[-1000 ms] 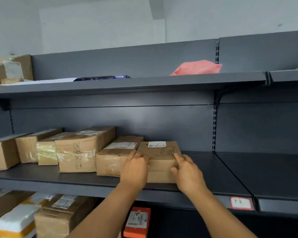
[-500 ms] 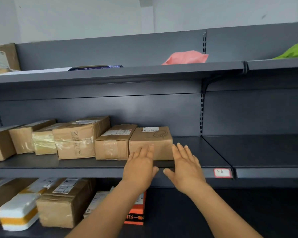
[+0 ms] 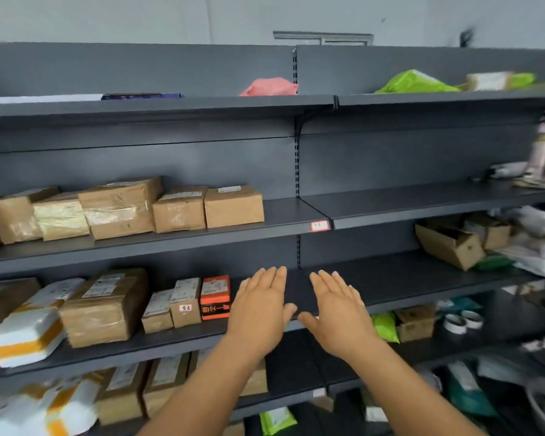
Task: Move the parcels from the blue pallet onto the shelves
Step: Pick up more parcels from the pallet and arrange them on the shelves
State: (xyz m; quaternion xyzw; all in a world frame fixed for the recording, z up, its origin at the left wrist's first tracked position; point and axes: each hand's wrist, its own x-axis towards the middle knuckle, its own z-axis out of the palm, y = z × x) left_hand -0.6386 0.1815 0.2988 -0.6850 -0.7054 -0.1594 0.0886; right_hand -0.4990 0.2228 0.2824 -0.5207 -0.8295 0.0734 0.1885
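Note:
A small brown cardboard parcel [image 3: 234, 206] with a white label stands at the right end of a row of brown boxes on the middle shelf [image 3: 283, 217] of a dark grey rack. My left hand [image 3: 260, 309] and my right hand [image 3: 339, 313] hover side by side well below that parcel, in front of the shelf under it. Both hands are flat, fingers spread, and hold nothing. The blue pallet is out of view.
An orange box [image 3: 215, 297], small labelled boxes and a white-and-orange foam box [image 3: 26, 339] fill the lower shelf's left part. Pink [image 3: 269, 87] and green bags [image 3: 414, 82] lie on the top shelf. Open cartons [image 3: 450, 245] and loose packets crowd the right side. Tape rolls [image 3: 455, 323] lie lower right.
Both hands let go of the small brown parcel, left it on the middle shelf and drew back downward. The view pulled back and turned right, showing more shelves.

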